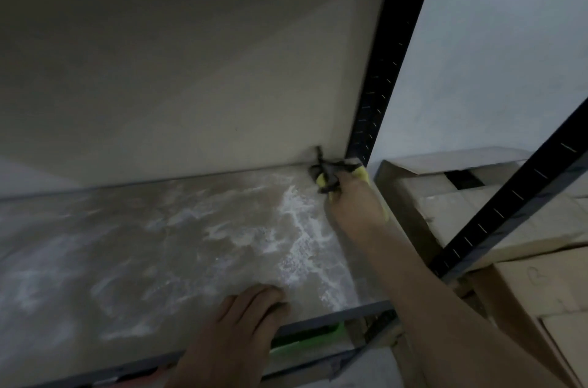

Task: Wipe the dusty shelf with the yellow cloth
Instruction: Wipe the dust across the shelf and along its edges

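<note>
Left hand [241, 321] lies flat, fingers straight, on the dusty shelf [159, 244] at lower centre. Right hand [353, 200] grips the cloth [362, 172] at the shelf's far right corner. Cardboard boxes [471, 209] stand at right, contents too dim to tell.

The crumpled yellow cloth [364, 172] lies mostly hidden under the right hand [353, 201], whose fingers blur into a dark, unreadable shape [325, 167] in the corner. The bottom edge cuts off the left hand [235, 335] at the wrist. A bright green object [313, 337] is half hidden behind the grey shelf rail [359, 311].
</note>
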`<control>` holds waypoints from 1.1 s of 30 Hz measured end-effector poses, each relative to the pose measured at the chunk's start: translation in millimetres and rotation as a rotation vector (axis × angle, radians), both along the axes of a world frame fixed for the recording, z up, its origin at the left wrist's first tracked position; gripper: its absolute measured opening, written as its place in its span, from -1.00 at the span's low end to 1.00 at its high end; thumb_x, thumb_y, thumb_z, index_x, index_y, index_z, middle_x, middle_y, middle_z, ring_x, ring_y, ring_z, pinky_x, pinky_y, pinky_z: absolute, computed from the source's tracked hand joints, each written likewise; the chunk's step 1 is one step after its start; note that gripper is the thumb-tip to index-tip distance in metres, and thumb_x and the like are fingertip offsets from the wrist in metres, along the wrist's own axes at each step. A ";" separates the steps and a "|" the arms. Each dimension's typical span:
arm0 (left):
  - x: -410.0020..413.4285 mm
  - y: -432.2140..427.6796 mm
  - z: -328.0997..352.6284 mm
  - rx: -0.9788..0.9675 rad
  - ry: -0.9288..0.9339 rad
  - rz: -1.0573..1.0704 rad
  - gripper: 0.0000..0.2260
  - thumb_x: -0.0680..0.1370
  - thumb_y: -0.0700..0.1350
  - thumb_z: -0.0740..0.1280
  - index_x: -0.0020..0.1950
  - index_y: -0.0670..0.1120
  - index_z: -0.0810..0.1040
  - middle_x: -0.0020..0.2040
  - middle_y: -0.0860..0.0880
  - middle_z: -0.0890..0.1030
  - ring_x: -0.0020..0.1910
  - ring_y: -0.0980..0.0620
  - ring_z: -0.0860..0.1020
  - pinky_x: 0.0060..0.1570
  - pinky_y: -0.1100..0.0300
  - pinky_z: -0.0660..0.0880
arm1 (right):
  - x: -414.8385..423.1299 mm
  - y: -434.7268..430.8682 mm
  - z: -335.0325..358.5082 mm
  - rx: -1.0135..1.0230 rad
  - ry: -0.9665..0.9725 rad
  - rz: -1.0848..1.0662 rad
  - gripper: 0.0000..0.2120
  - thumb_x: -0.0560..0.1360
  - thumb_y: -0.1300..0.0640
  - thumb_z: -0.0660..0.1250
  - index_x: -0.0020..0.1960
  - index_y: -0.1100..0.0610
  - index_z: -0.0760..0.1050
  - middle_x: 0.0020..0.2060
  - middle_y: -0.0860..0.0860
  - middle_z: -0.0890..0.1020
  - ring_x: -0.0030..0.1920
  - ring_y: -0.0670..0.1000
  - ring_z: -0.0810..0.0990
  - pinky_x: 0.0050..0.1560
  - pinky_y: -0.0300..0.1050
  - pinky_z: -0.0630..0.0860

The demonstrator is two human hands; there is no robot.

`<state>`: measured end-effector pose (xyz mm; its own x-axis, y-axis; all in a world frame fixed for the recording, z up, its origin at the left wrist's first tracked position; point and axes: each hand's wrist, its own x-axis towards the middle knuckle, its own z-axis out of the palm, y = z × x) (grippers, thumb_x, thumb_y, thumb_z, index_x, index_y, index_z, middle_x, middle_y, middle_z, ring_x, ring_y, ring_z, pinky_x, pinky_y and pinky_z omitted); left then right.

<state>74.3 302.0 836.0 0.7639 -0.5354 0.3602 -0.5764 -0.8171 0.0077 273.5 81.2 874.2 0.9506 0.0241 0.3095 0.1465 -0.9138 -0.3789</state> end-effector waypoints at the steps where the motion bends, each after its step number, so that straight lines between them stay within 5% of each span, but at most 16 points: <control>1: 0.5 -0.1 -1.0 0.000 -0.005 0.000 -0.66 0.49 -0.10 0.22 0.12 0.01 0.74 0.23 0.01 0.68 0.29 0.00 0.52 0.18 0.13 0.37 | -8.9 5.3 -1.4 0.031 -0.024 0.080 -0.70 0.42 0.17 0.26 0.12 -0.02 0.55 -0.06 0.01 0.67 -0.09 0.04 0.63 -0.18 -0.21 0.47; 3: 1.2 0.6 -2.0 0.006 -0.012 -0.006 -0.66 0.49 -0.09 0.22 0.14 0.01 0.73 0.24 0.00 0.67 0.31 0.00 0.47 0.18 0.12 0.35 | -15.1 7.8 2.9 0.114 0.054 0.207 -0.73 0.45 0.18 0.25 0.11 -0.03 0.56 -0.16 -0.03 0.67 -0.19 -0.03 0.64 -0.29 -0.23 0.46; 6: 1.4 0.8 -3.6 0.015 -0.028 -0.014 -0.66 0.51 -0.09 0.23 0.15 -0.02 0.73 0.25 -0.02 0.67 0.32 -0.02 0.47 0.20 0.11 0.36 | 8.3 -10.3 12.9 0.319 -0.028 0.042 -0.65 0.48 0.25 0.22 0.23 0.04 0.53 0.05 0.05 0.65 -0.01 0.02 0.61 -0.09 -0.26 0.41; 11: 1.9 -1.5 -3.4 -0.005 -0.027 -0.002 -0.67 0.52 -0.08 0.23 0.14 -0.01 0.74 0.25 0.00 0.68 0.31 -0.01 0.47 0.20 0.14 0.35 | 34.8 -9.2 2.6 -0.076 0.096 -0.140 -0.68 0.54 0.11 0.18 0.25 0.19 0.43 0.21 0.17 0.56 0.21 0.26 0.46 0.18 0.07 0.40; 15: 0.0 -1.6 -1.5 0.021 -0.031 0.001 -0.67 0.53 -0.06 0.23 0.16 0.01 0.73 0.25 0.01 0.67 0.32 -0.01 0.46 0.20 0.13 0.34 | 38.9 -12.9 3.6 -0.049 0.083 -0.071 -0.68 0.51 0.10 0.19 0.24 0.12 0.49 0.19 0.10 0.59 0.21 0.19 0.49 0.23 -0.01 0.42; 17: 0.2 -1.2 1.3 0.026 -0.024 -0.013 -0.66 0.53 -0.05 0.22 0.16 0.01 0.73 0.25 0.02 0.68 0.31 0.00 0.50 0.19 0.14 0.35 | 27.3 -2.8 9.8 0.005 0.073 0.172 -0.66 0.49 0.09 0.21 0.23 0.01 0.55 0.12 -0.06 0.63 0.11 0.02 0.58 0.17 -0.18 0.50; 20: 0.9 -1.8 3.8 0.025 -0.018 -0.021 -0.67 0.54 -0.05 0.21 0.14 0.01 0.73 0.23 0.01 0.68 0.25 0.00 0.61 0.17 0.15 0.36 | 0.9 27.5 11.1 0.189 0.243 0.514 -0.64 0.47 0.23 0.23 0.19 -0.02 0.59 -0.05 -0.14 0.66 -0.15 -0.12 0.58 -0.18 -0.48 0.42; 24: 1.9 -1.7 1.4 0.007 -0.008 -0.011 -0.67 0.53 -0.04 0.22 0.15 -0.01 0.72 0.24 0.02 0.67 0.30 0.02 0.48 0.17 0.16 0.35 | 19.7 3.6 19.3 0.231 -0.116 0.126 -0.68 0.41 0.10 0.27 0.12 -0.16 0.52 -0.15 -0.17 0.64 -0.15 -0.13 0.60 -0.17 -0.37 0.49; 27: 1.8 -2.3 -1.5 -0.013 -0.005 -0.009 -0.69 0.52 -0.06 0.23 0.14 0.00 0.72 0.25 0.02 0.66 0.30 0.02 0.48 0.16 0.16 0.35 | 45.8 -21.4 14.4 0.153 0.090 -0.169 -0.71 0.49 0.18 0.22 0.19 0.11 0.51 0.07 0.13 0.64 0.07 0.21 0.58 -0.01 -0.06 0.49; 30: 0.7 -1.1 -5.4 -0.036 0.005 -0.007 -0.69 0.54 -0.04 0.25 0.20 0.00 0.66 0.32 0.03 0.60 0.34 0.01 0.48 0.19 0.13 0.35 | 36.5 2.6 2.9 0.017 0.150 -0.047 -0.73 0.50 0.13 0.21 0.17 0.06 0.52 0.07 0.10 0.61 0.07 0.19 0.57 0.00 -0.06 0.49; 33: 0.9 0.0 -6.2 -0.035 0.010 -0.013 -0.70 0.53 -0.03 0.24 0.25 0.03 0.57 0.33 0.04 0.57 0.35 0.02 0.46 0.19 0.12 0.35 | 11.9 31.2 1.4 0.101 0.150 0.322 -0.64 0.43 0.17 0.24 0.17 -0.11 0.56 -0.13 -0.09 0.61 -0.14 0.02 0.62 -0.33 -0.41 0.42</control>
